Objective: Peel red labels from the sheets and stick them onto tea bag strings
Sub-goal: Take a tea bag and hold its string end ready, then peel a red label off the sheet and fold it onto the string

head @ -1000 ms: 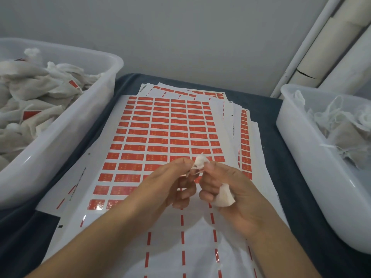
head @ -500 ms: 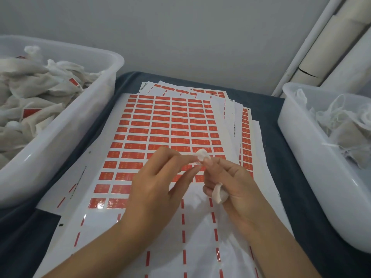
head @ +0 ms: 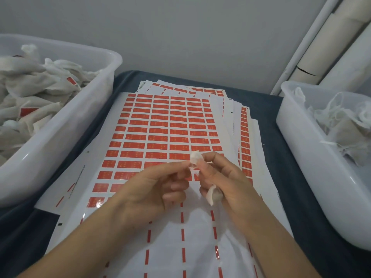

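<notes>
My right hand [head: 226, 183] holds a small white tea bag [head: 213, 194] curled in its fingers, and the bag's top [head: 195, 158] sticks up past the fingertips. My left hand [head: 158, 189] pinches the bag's thin string [head: 189, 166] right beside it. Both hands hover over the top label sheet [head: 164, 135], which carries rows of red labels; its near part is peeled bare with only red strips left. I cannot tell whether a label is between my fingers.
A white bin [head: 60, 125] at the left is heaped with tea bags, some with red labels. A second white bin [head: 313, 157] at the right holds several unlabelled bags. More label sheets [head: 236, 109] fan out beneath the top one, on a dark blue cloth [head: 269, 109].
My left hand turned from knuckles-up back to a fingertip pinch at the string. The right hand stayed put with the bag.
</notes>
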### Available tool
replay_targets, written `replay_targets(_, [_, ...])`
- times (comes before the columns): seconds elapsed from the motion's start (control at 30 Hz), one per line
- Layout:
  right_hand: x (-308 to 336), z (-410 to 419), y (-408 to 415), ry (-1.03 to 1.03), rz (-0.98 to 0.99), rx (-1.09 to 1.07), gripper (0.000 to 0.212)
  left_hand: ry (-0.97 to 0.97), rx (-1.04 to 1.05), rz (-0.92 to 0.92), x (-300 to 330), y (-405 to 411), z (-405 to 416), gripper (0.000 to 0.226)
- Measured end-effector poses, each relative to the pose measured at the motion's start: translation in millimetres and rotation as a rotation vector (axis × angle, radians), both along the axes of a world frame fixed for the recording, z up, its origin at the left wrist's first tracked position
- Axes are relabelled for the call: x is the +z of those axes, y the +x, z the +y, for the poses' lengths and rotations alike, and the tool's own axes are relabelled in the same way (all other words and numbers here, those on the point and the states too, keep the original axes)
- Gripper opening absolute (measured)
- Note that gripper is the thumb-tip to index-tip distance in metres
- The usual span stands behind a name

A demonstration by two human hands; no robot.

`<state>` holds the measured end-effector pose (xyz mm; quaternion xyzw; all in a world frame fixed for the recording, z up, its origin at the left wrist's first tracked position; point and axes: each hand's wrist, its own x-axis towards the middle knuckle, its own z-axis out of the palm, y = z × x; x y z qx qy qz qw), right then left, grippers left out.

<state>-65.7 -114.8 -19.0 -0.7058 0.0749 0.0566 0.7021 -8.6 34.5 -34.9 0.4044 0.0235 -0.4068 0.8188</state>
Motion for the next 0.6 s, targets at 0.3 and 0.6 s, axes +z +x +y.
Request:
replay_targets(0.3, [2.2,-14.6,5.4,0.139,0.039,-0.012,0.029,-0.428,-0.039,-0.082,-11.9,15.7,9.9,0.008])
replay_targets(0.6, [-2.2,-47.1,9.4,-0.584,-0.047,-0.359,0.015,0.026,0.257,-0.512,14.2,0.9,11.9,0.017])
